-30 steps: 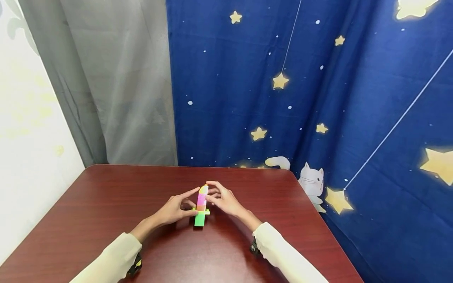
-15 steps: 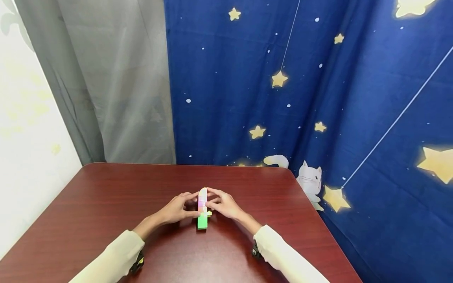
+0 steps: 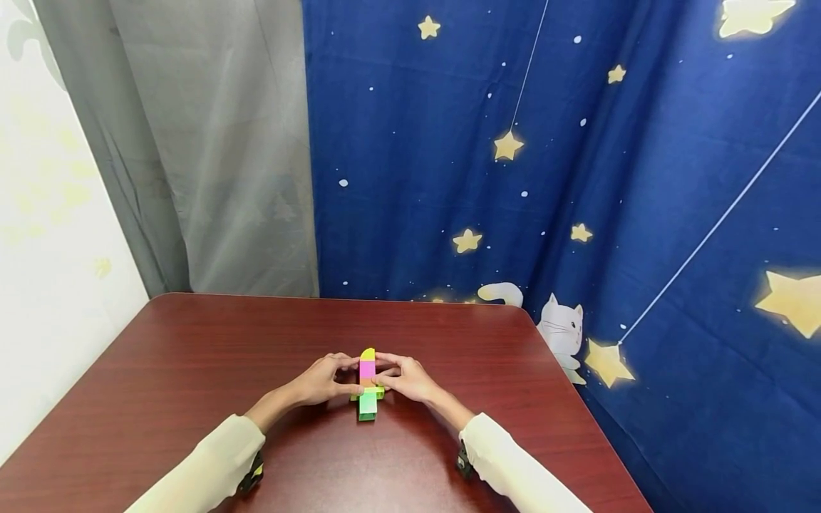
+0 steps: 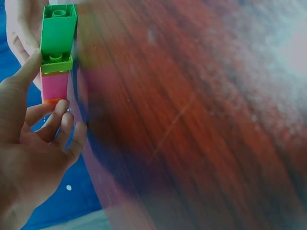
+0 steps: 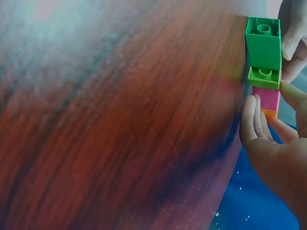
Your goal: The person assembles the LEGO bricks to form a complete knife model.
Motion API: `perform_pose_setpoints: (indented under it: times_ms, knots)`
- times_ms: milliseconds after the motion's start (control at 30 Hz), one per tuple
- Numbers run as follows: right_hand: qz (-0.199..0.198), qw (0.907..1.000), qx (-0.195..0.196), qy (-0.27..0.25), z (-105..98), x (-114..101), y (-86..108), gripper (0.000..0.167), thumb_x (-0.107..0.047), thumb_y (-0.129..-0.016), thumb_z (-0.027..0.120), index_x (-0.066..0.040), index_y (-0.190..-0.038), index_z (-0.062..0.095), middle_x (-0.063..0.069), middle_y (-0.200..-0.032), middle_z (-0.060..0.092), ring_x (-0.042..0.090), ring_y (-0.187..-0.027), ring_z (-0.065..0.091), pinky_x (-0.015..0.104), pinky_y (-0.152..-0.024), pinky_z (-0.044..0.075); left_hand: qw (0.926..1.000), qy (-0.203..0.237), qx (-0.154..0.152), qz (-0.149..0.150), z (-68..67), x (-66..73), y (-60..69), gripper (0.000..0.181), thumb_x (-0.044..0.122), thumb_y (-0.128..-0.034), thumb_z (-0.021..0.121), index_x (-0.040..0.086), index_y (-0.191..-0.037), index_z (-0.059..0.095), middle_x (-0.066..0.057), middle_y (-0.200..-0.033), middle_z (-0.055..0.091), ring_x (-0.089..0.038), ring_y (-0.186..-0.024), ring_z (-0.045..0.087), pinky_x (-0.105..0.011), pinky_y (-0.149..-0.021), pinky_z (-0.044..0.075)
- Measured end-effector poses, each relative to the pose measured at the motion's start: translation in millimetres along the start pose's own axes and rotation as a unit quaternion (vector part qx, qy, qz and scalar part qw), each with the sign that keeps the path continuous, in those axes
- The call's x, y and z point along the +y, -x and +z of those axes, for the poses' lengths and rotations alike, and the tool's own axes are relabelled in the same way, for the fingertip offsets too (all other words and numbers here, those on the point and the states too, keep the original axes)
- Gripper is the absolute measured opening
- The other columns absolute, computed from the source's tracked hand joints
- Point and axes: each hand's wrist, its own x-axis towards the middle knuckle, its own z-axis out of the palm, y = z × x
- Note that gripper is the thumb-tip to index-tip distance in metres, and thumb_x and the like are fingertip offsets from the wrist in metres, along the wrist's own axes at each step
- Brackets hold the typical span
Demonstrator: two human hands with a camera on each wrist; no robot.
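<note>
Both hands hold a small build of toy building blocks between them, over the middle of the table. Its pink block (image 3: 368, 368) lies between a curved yellow block (image 3: 368, 354) at the far end and a lime crosspiece (image 3: 380, 392). A green block (image 3: 368, 405) forms the near end; its hollow underside faces the left wrist camera. My left hand (image 3: 318, 380) grips the left side, thumb near the crosspiece, fingers farther up. From the right, my right hand (image 3: 412, 377) pinches the build by the pink part. An orange layer (image 5: 270, 113) shows beside the pink in the right wrist view.
The reddish-brown wooden table (image 3: 218, 349) spreads around the hands, with its far edge against a grey curtain (image 3: 237, 178) and a blue star-patterned curtain (image 3: 410, 178). A white wall or panel (image 3: 58, 285) stands at the left.
The build and both hands have shifted slightly toward the person. The build has turned so it points more straight away, and the green block's near end face now shows.
</note>
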Motion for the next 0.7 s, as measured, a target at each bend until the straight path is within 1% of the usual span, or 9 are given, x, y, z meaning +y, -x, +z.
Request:
perform_pose_setpoints:
  times_ms: [100, 233, 333, 467, 600, 700]
  knots:
    - [0.014, 0.9999, -0.004, 0.003, -0.1, 1.7, 1.4, 0.050, -0.008, -0.099, 0.071, 0.001, -0.146, 0.056, 0.020, -0.132, 0.068, 0.026, -0.108, 0.073, 0.031, -0.080, 0.060, 0.9999, -0.015, -0.001, -0.003, 0.8, 0.7, 0.5, 0.071, 0.042, -0.0895, 0.082, -0.006, -0.138, 0.062, -0.016, -0.128, 0.068, -0.036, -0.120, 0.056, -0.056, -0.100, 0.047]
    - [0.020, 0.9998, -0.004, 0.009, -0.5, 2.0, 3.9, 0.050, -0.010, -0.098, 0.073, 0.000, -0.145, 0.058, 0.018, -0.132, 0.068, 0.026, -0.108, 0.073, 0.030, -0.082, 0.059, 0.9998, -0.018, -0.004, 0.006, 1.2, 1.8, 0.9, 0.068, 0.039, -0.0903, 0.082, -0.006, -0.137, 0.062, -0.018, -0.129, 0.068, -0.037, -0.120, 0.057, -0.057, -0.101, 0.046]
    - [0.018, 0.9997, -0.004, 0.016, -1.4, 2.0, 5.1, 0.051, -0.011, -0.098, 0.074, 0.001, -0.144, 0.058, 0.016, -0.134, 0.068, 0.027, -0.109, 0.073, 0.028, -0.083, 0.059, 0.9998, -0.016, -0.004, 0.012, 1.4, 2.8, 0.3, 0.068, 0.038, -0.0901, 0.082, -0.007, -0.137, 0.063, -0.018, -0.129, 0.068, -0.036, -0.119, 0.057, -0.057, -0.100, 0.046]
    - [0.015, 0.9997, -0.004, 0.019, -3.0, 3.1, 6.2, 0.052, -0.011, -0.097, 0.074, 0.002, -0.144, 0.058, 0.016, -0.134, 0.068, 0.023, -0.107, 0.074, 0.028, -0.082, 0.059, 0.9996, -0.016, -0.004, 0.022, 1.9, 3.5, -1.2, 0.067, 0.039, -0.0907, 0.082, -0.007, -0.136, 0.063, -0.018, -0.129, 0.068, -0.037, -0.119, 0.058, -0.057, -0.100, 0.047]
    - [0.005, 0.9998, -0.003, 0.019, -3.5, 2.8, 8.0, 0.052, -0.010, -0.097, 0.074, 0.006, -0.143, 0.057, 0.018, -0.133, 0.068, 0.021, -0.104, 0.074, 0.028, -0.081, 0.059, 0.9993, -0.016, -0.005, 0.032, 2.3, 3.8, -1.9, 0.066, 0.038, -0.0918, 0.081, -0.008, -0.136, 0.063, -0.018, -0.128, 0.069, -0.037, -0.119, 0.059, -0.056, -0.101, 0.047]
    - [0.007, 0.9998, 0.000, 0.017, -3.5, 2.0, 9.0, 0.053, -0.010, -0.096, 0.075, 0.007, -0.143, 0.057, 0.019, -0.133, 0.068, 0.022, -0.103, 0.075, 0.029, -0.081, 0.059, 0.9991, -0.018, -0.006, 0.037, 2.6, 3.5, -2.6, 0.066, 0.038, -0.0920, 0.080, -0.008, -0.136, 0.063, -0.018, -0.129, 0.069, -0.037, -0.118, 0.059, -0.056, -0.100, 0.047]
